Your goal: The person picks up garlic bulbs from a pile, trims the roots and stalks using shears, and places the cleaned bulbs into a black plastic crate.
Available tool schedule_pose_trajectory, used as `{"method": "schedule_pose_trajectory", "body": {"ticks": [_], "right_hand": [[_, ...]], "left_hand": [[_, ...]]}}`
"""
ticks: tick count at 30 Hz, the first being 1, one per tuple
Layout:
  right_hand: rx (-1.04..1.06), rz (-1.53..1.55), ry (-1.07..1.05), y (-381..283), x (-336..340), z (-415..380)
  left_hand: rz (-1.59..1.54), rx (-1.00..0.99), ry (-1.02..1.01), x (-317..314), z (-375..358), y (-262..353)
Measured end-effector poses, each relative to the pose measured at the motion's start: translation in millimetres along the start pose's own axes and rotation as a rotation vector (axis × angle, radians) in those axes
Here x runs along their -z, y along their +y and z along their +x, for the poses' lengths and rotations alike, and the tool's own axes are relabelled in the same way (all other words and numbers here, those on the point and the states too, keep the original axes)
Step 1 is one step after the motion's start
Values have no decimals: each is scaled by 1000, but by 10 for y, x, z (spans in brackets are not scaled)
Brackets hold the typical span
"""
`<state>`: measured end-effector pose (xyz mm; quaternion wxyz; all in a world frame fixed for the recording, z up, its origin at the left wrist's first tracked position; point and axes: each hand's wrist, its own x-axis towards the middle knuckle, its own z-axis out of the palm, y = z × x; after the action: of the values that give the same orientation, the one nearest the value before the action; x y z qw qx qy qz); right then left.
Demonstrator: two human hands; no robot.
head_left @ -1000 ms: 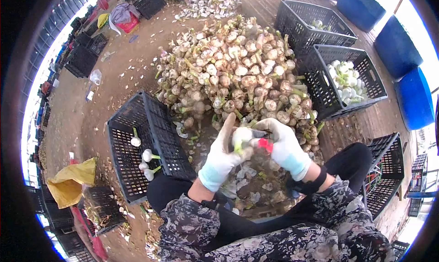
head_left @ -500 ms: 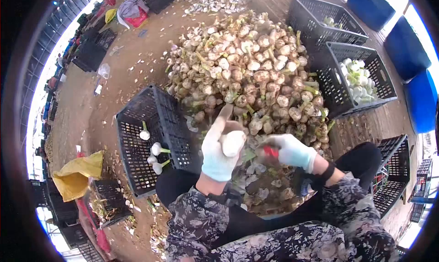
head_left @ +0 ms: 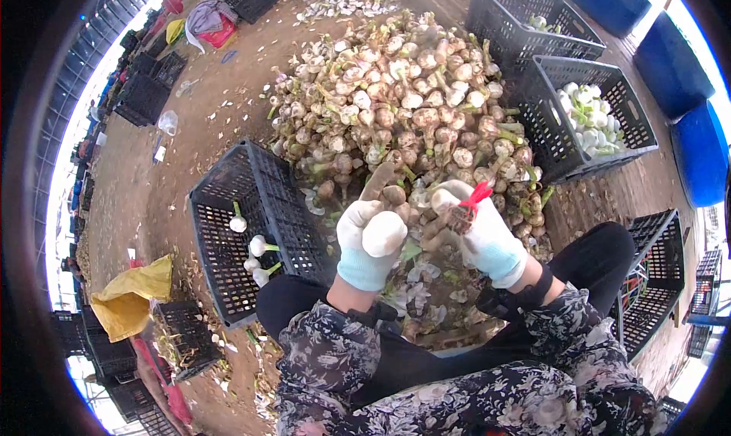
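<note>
My left hand (head_left: 364,245), in a white and pale-blue glove, is closed around a clean white garlic bulb (head_left: 384,234). Close to its right, my gloved right hand (head_left: 487,234) has curled fingers around a small tool (head_left: 464,214) with a red tie on it; the tool's shape is hard to make out. Both hands are apart, above loose peel (head_left: 417,295) on the ground. Just beyond them rises a large heap of unpeeled garlic (head_left: 411,93).
A black crate (head_left: 228,284) with several white bulbs stands at the left. Two more crates, one holding many peeled bulbs (head_left: 590,116), are at the right (head_left: 560,169). Blue barrels (head_left: 670,63) stand behind them. A yellow sack (head_left: 133,299) lies far left.
My right hand has turned upward, bringing the red-tied tool into clearer view. The bulb in my left hand shows a rounder, whiter side. The view has shifted slightly.
</note>
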<state>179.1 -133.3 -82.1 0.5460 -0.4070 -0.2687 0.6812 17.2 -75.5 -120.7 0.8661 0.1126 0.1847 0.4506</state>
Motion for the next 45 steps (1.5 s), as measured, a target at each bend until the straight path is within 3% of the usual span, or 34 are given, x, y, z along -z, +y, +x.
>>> {"method": "schedule_pose_trajectory", "body": {"ticks": [1, 3, 4, 6, 7, 8, 10, 12, 14, 15, 16, 17, 19, 20, 21, 22, 24, 26, 27, 28, 30, 33, 34, 36, 37, 38, 39, 40, 41, 42, 43, 45], "right_hand": [[154, -181, -43, 48, -30, 5], [-30, -69, 42, 119, -167, 54], [101, -264, 110, 234, -138, 104], [203, -327, -74, 364, -32, 43], [251, -698, -45, 492, 142, 59], [211, -820, 47, 470, 193, -5], [438, -491, 121, 513, 169, -14], [305, -370, -102, 349, 19, -98], [138, -289, -160, 288, 192, -77], [214, -530, -25, 233, 363, -32], [247, -141, -84, 205, 608, 58], [345, -177, 34, 28, 848, 108], [461, 93, 173, -202, 1276, 247], [532, 216, 235, -315, 1489, 314], [430, 33, 117, -253, 1675, 413], [231, -453, 393, -42, 1977, 647], [380, -2056, 490, 259, 1995, 815], [263, -2299, 252, 410, 2189, 939], [-16, -2325, 111, 355, 2232, 982], [-48, -2358, 17, 312, 2255, 1036], [-34, -2309, -162, 178, 2099, 1048], [543, -1772, -378, -129, 1532, 793], [677, -1778, -441, -226, 1238, 706], [721, -1765, -572, -312, 901, 546], [728, -1765, -568, -325, 863, 506], [804, -1705, -393, -341, 830, 476], [876, -1639, -219, -349, 795, 442], [772, -1339, 71, -184, 805, 380], [504, -917, 193, -149, 706, 322], [229, -491, 289, -128, 589, 275], [39, -344, 183, -190, 434, 171], [192, -405, 263, 30, 314, 174]], "left_hand": [[50, -9, -2, 5, 3, -13], [-1, -19, -73, 62, 38, -47], [-4, -17, -74, 106, 68, -52], [18, -87, -69, 178, 101, -23], [123, -127, 120, 123, 39, -24], [204, -85, 183, 37, 28, 8], [402, -220, 217, -208, 1, -160], [635, -77, 142, -3, -22, -224], [513, -13, 234, -166, -44, -223], [617, -58, 218, -147, -30, -256], [719, -162, 381, -188, -17, -328], [833, -241, 325, -19, -9, -323], [762, -213, 380, 155, 45, -263], [577, -104, 491, 118, 75, -235], [549, -108, 525, 71, 110, -242], [546, -116, 528, 108, 146, -259], [609, -143, 453, 256, 244, -300], [679, -107, 418, 351, 327, -296], [642, -43, 446, 396, 324, -299], [600, 22, 477, 339, 310, -311], [588, 61, 455, 393, 315, -341], [512, 328, 460, 248, 319, -374], [510, 322, 462, 210, 300, -399], [350, 370, 175, 112, 244, -388], [235, 432, 87, 48, 217, -350], [242, 428, 83, 80, 219, -343], [369, 282, -32, 144, 240, -347], [492, 127, -153, 159, 265, -336], [491, 93, -84, 126, 252, -333], [492, 79, -90, 86, 236, -340], [595, -10, -22, 39, 210, -354], [721, -145, 55, -66, 168, -379]]}}
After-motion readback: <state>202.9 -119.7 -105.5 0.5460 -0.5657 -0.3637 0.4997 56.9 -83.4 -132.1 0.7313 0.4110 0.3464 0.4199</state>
